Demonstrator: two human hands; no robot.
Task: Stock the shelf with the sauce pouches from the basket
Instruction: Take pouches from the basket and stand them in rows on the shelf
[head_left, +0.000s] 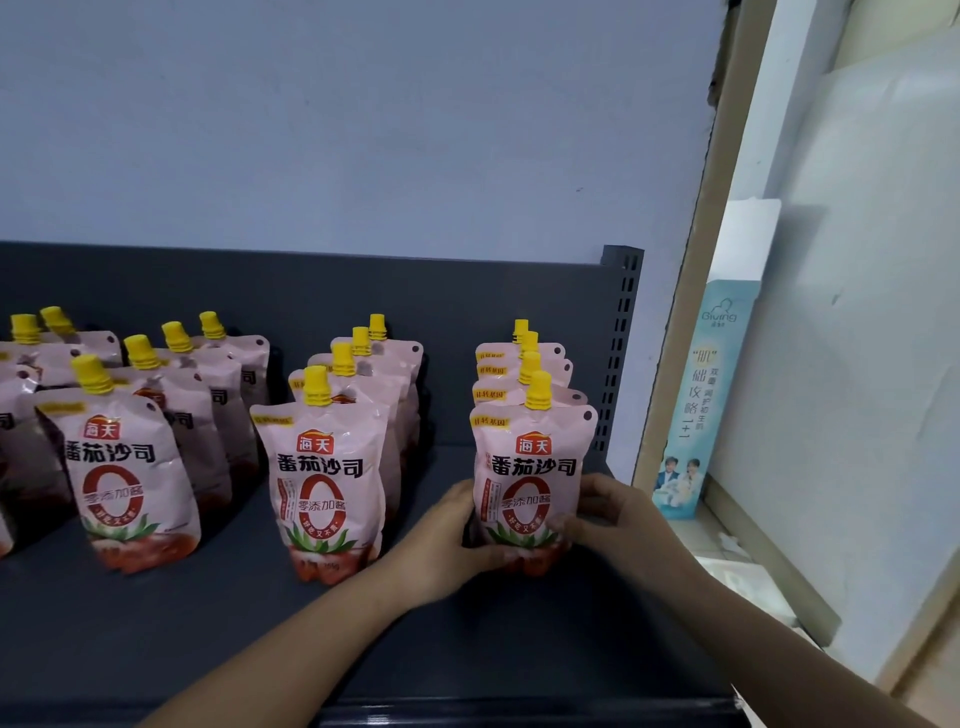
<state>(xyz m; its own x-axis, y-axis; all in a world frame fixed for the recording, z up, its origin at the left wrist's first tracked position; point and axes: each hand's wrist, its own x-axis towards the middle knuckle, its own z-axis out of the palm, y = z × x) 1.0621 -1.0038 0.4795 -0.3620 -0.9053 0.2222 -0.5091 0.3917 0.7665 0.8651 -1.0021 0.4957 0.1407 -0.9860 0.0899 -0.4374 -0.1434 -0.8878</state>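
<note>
Sauce pouch (530, 478) stood upright at the front of the rightmost row (519, 366) on the shelf (156, 623); we held it low down, our left hand (441, 540) and right hand (613, 512) each curled round one side.

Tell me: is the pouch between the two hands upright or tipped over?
Upright. The pouch stands on its base on the shelf, yellow cap on top; left hand and right hand hold its lower sides.

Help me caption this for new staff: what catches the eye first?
Pink, yellow-capped pouches stand in rows on the dark shelf. The left hand and right hand grip the rightmost row's front pouch from either side. A blue box stands right of the shelf.
</note>
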